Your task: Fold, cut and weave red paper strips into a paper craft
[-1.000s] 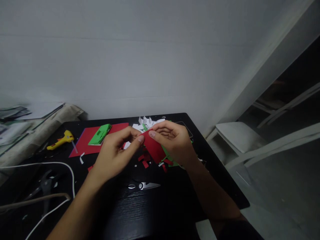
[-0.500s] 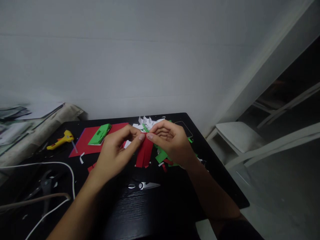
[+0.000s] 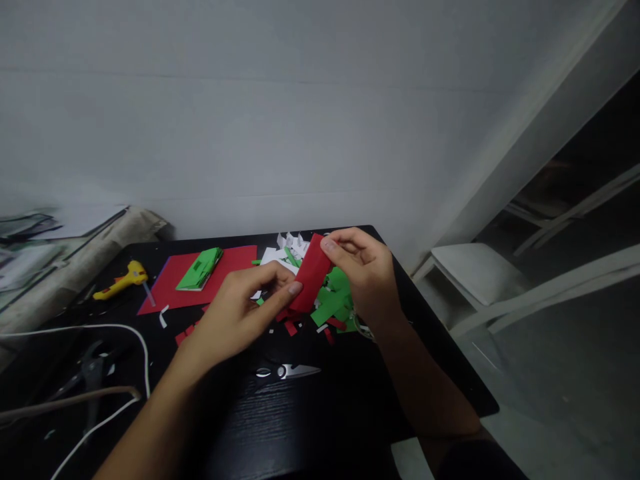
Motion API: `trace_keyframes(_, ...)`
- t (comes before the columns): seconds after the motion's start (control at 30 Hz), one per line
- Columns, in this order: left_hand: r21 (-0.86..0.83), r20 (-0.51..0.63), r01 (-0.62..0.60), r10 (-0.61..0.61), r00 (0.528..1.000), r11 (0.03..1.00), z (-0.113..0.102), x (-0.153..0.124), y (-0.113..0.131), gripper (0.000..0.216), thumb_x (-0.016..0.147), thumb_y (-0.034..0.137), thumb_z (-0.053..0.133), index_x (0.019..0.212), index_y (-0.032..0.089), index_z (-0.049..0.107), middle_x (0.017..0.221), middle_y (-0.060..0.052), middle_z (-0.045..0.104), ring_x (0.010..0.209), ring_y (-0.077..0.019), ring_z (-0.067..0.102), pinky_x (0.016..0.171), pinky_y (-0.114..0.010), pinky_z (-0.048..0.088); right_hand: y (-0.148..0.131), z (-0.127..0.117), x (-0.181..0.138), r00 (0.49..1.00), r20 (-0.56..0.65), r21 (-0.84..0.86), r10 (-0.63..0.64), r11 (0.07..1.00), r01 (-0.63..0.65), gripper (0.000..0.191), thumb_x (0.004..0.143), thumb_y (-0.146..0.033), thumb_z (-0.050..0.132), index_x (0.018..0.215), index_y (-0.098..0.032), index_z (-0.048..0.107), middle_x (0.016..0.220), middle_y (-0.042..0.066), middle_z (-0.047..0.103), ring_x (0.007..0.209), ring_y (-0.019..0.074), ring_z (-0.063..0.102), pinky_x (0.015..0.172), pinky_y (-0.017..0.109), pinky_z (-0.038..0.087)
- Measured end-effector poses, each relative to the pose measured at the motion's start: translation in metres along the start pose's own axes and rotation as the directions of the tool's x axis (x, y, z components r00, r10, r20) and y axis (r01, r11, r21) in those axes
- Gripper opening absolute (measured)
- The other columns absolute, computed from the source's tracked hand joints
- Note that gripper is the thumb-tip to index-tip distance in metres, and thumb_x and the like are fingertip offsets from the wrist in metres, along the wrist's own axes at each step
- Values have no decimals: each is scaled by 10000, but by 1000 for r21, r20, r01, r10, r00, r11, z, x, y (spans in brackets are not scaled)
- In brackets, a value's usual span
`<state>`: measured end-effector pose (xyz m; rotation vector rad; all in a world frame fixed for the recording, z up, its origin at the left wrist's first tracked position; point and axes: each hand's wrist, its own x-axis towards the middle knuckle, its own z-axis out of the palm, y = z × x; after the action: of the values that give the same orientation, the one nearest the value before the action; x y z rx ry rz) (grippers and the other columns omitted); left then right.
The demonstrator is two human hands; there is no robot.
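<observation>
A folded piece of red paper point(image 3: 312, 272) is held up at a tilt between my two hands, above the table. My left hand point(image 3: 250, 300) pinches its lower left edge between thumb and fingers. At the upper right corner, my right hand point(image 3: 363, 270) grips it with thumb and forefinger. Green paper scraps point(image 3: 336, 300) lie behind and beneath it, with white paper scraps point(image 3: 293, 245) farther back. Small red scraps point(image 3: 291, 327) are scattered below the held paper. Scissors point(image 3: 295, 371) rest on the table nearer to me, their handles mostly lost in the dark.
On the left, a folded green paper stack point(image 3: 201, 268) sits on a red sheet point(image 3: 165, 287), beside a yellow glue gun point(image 3: 123, 280). A white cable point(image 3: 135, 330) crosses the black table point(image 3: 300, 427). Pliers point(image 3: 93, 370) lie near it. A white chair point(image 3: 470, 273) stands at right.
The red paper, which hung upright with separate flaps below my fingertips, is now tilted up to the right. My right hand has moved right and up, away from my left.
</observation>
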<state>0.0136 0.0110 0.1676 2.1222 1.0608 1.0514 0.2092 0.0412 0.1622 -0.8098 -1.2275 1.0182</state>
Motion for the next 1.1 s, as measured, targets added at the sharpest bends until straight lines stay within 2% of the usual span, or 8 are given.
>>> trace_keyframes(0.23,-40,54,48,-46,998,998,0,-1,-2,235,1021,339,598,837,212,669,736,21,659,642,-110,584,599,-234,455,4,-2,2,1000,6,34,-15,999,14,198,856,-394,796,896,-219,712,820,16,732,757,162,696,729,321,596)
trace_keyframes(0.53,-34,-39,90,-92,995,995,0,-2,-4,238,978,374,675,809,209,704,751,12,702,672,-116,622,611,-236,470,2,-4,2,1000,-2,-12,-20,1000,20,201,858,-410,771,894,-224,703,867,31,749,837,188,728,798,348,619)
trace_keyframes(0.73,-4,9,78,-78,997,997,0,-2,-1,242,992,348,652,794,217,699,707,25,687,618,-99,600,582,-225,455,-3,-2,1,998,46,-3,-33,999,33,160,842,-361,803,937,-240,763,950,33,784,883,189,739,855,360,629)
trace_keyframes(0.87,23,13,53,-54,998,998,0,-1,-2,259,994,351,644,780,214,692,699,19,687,607,-109,596,571,-238,454,-4,-4,1,999,43,-32,-9,999,10,130,833,-370,801,861,-244,780,851,22,777,834,197,737,827,380,633)
trace_keyframes(1.1,80,-2,14,-14,1000,997,-3,-3,-1,251,993,325,649,774,207,686,674,36,670,575,-88,563,552,-224,423,-3,-5,-1,999,40,41,-20,999,18,66,844,-326,804,840,-260,800,850,9,785,826,187,734,795,352,622)
